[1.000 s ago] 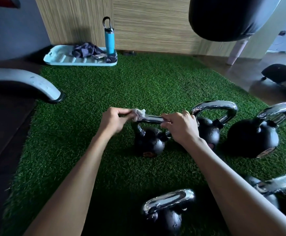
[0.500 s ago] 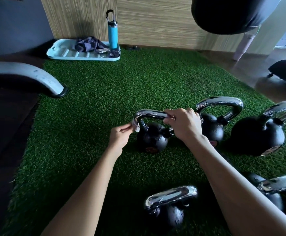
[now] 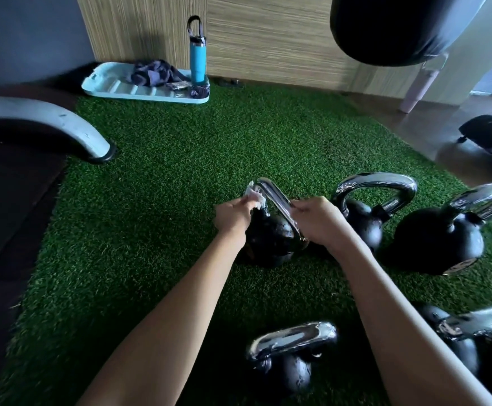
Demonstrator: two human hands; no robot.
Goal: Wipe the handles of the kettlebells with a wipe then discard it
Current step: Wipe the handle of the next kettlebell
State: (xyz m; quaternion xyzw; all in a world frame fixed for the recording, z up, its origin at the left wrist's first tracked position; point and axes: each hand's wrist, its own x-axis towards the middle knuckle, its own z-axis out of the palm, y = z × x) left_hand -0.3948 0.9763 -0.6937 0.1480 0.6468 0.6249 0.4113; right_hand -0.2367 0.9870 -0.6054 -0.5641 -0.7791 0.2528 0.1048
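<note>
Since half a second ago the kettlebell (image 3: pixel 271 240) has turned, so its handle (image 3: pixel 278 202) now slants from far left to near right. At the handle's far bend the left hand (image 3: pixel 233 219) pinches the white wipe (image 3: pixel 254 195), while the right hand (image 3: pixel 318 221) curls round the near end. A second kettlebell (image 3: pixel 366 221) and a third kettlebell (image 3: pixel 441 240) stand toward the right edge of the turf (image 3: pixel 151 206), and another kettlebell (image 3: pixel 293 370) stands at the near edge. A tray (image 3: pixel 113 83) with a blue bottle (image 3: pixel 197 63) lies at the far-left corner, and a punching bag (image 3: pixel 400 24) hangs overhead.

Wipe (image 3: pixel 253 195) on the middle kettlebell (image 3: pixel 271 244), on turf (image 3: pixel 156 206).
Our left hand (image 3: pixel 233 219) pinches the wipe against the chrome handle (image 3: pixel 277 199) at its left bend; our right hand (image 3: pixel 318 222) grips its right side.
</note>
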